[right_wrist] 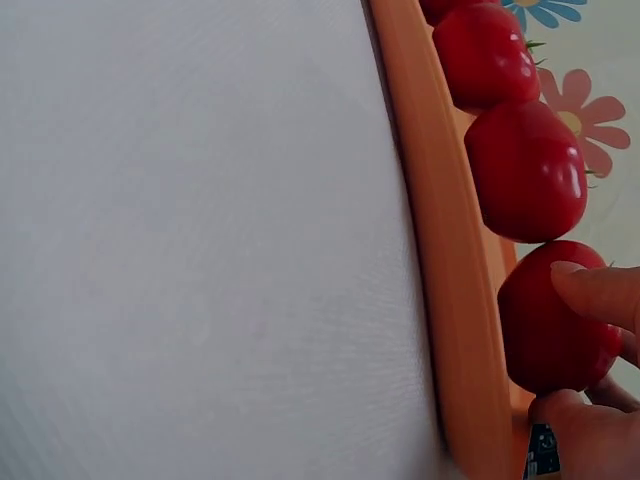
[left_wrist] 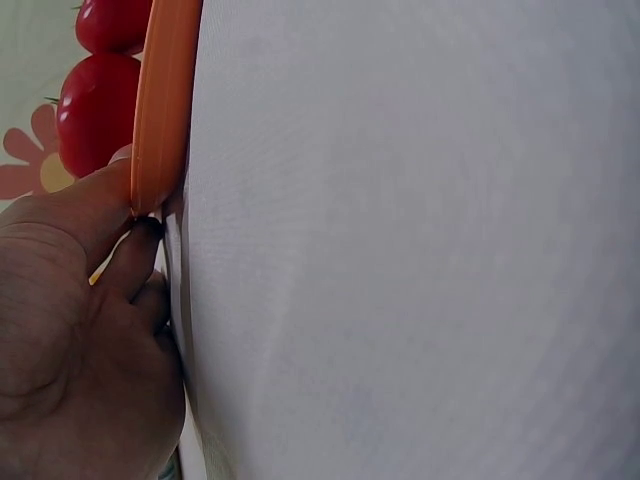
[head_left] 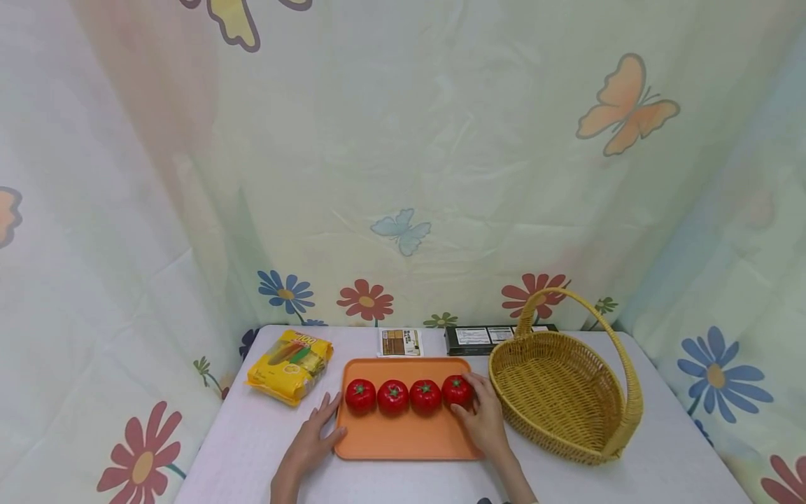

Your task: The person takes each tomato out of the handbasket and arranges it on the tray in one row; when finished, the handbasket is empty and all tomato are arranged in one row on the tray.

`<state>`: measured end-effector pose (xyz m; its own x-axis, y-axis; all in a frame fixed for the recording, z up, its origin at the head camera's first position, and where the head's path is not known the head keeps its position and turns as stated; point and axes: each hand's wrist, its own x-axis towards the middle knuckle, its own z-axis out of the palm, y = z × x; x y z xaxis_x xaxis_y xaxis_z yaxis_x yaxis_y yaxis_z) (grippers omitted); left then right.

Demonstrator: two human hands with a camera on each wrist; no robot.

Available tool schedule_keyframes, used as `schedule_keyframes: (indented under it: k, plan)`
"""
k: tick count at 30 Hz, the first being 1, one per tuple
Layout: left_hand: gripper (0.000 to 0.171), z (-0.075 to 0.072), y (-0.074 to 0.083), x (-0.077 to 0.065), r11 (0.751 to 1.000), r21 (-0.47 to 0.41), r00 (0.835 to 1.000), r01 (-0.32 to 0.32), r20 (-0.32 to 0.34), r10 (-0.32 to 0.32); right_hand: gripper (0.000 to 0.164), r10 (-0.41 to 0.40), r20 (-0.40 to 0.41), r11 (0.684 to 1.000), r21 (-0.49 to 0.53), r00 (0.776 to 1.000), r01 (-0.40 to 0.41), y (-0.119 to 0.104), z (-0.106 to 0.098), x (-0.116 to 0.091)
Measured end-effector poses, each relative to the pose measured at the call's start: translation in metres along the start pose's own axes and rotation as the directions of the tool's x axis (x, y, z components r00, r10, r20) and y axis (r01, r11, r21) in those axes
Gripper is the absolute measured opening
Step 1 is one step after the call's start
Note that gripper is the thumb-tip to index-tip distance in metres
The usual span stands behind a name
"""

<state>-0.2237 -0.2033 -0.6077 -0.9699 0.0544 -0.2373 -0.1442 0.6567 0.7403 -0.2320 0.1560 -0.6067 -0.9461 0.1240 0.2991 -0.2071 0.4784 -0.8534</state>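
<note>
An orange tray (head_left: 409,442) lies on the table with several red tomatoes, green-stemmed, in a row across it. My left hand (head_left: 310,437) rests at the tray's left side, its fingers fairly straight along the edge and the thumb by the near corner. In the left wrist view, the thumb of that hand (left_wrist: 85,330) lies against the tray's rim (left_wrist: 165,110). The rightmost tomato (head_left: 457,390) is held between the thumb and fingers of my right hand (head_left: 485,418). In the right wrist view this tomato (right_wrist: 550,325) sits beside its neighbour (right_wrist: 525,170), within the tray.
Right of the tray stands a woven basket (head_left: 554,388) with a tall arched handle. A yellow food packet (head_left: 290,367) lies at the left. Behind the tray are a small printed packet (head_left: 401,343) and a long black box (head_left: 469,338), partly behind the basket.
</note>
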Motion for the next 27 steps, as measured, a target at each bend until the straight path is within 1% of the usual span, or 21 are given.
schedule_keyframes:
  k: [7,13,15,19,23,27]
  plan:
    - [0.077,-0.001,0.001,-0.001,1.000,-0.001,1.000,-0.005,0.003,0.005,0.069,-0.018,-0.009,1.000,-0.003,1.000,0.018,-0.003,-0.001,-0.004]
    - [0.077,-0.001,0.001,-0.001,1.000,0.003,1.000,0.006,0.010,-0.006,0.069,0.021,0.014,0.992,-0.126,1.000,-0.020,-0.007,0.000,-0.007]
    - [0.077,-0.001,0.002,-0.001,1.000,0.003,1.000,0.007,0.010,-0.007,0.070,0.025,0.016,0.989,-0.149,1.000,-0.022,-0.008,0.000,-0.008]
    - [0.077,-0.001,0.002,0.000,1.000,0.008,1.000,0.012,0.011,-0.012,0.071,0.021,0.005,0.988,-0.152,1.000,-0.020,-0.007,0.000,-0.010]
    - [0.077,0.000,0.002,-0.001,1.000,0.014,1.000,0.017,0.011,-0.017,0.070,0.043,0.030,0.984,-0.172,0.999,-0.037,-0.007,0.000,-0.012]
    - [0.077,-0.001,0.002,-0.001,1.000,0.013,1.000,0.014,0.014,-0.015,0.070,0.042,0.042,0.982,-0.183,0.998,-0.034,-0.008,0.000,-0.014]
